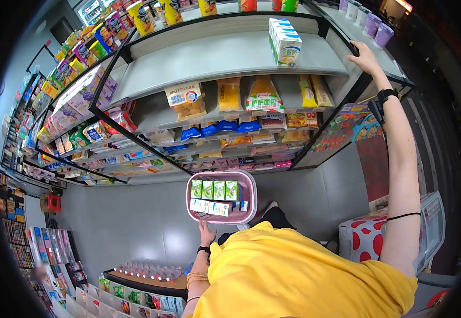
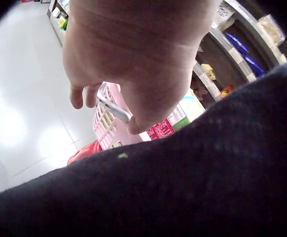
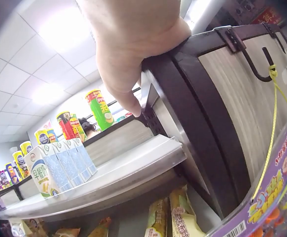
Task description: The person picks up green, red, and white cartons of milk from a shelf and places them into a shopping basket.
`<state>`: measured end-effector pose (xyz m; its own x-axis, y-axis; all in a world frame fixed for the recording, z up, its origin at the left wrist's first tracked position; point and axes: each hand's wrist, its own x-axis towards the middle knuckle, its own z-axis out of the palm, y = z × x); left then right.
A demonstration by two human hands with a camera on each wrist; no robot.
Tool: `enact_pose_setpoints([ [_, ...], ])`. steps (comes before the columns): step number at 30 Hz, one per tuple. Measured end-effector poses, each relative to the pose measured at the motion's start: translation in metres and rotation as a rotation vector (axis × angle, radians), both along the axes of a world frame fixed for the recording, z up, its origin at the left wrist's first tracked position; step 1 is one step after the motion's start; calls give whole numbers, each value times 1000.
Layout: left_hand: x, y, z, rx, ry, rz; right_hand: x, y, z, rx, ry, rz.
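My left hand [image 1: 206,235] is at the near rim of a pink shopping basket [image 1: 255,199]. In the left wrist view the left hand [image 2: 133,64] holds the basket's white rim [image 2: 113,108] between thumb and fingers. Green cartons [image 1: 214,190] stand in a row in the basket, beside white cartons [image 1: 209,206]. My right hand [image 1: 367,59] rests on the black frame [image 3: 183,98] at the shelf unit's top corner, its thumb hanging down the inner side in the right wrist view. Left of it, several white milk cartons [image 1: 285,45] stand together on the upper shelf [image 1: 209,61].
Bagged bread [image 1: 264,98] and other packets fill the lower shelves. Snack canisters [image 1: 140,18] line the top. Purple cups [image 1: 383,34] stand at the right. Behind lie bottles [image 1: 151,271] and a rack of packets [image 1: 130,299]. Black hooks [image 3: 257,69] stick out from the unit's side.
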<state>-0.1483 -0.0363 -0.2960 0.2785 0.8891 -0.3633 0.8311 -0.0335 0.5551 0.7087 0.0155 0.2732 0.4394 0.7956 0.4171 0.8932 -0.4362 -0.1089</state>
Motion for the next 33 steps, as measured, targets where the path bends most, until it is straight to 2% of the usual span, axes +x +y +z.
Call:
enact_pose_setpoints([
  [18, 9, 1, 6, -125, 78, 44, 12, 1, -5, -8, -31, 34],
  [33, 8, -1, 1, -71, 46, 36, 5, 1, -2, 8, -16, 22],
])
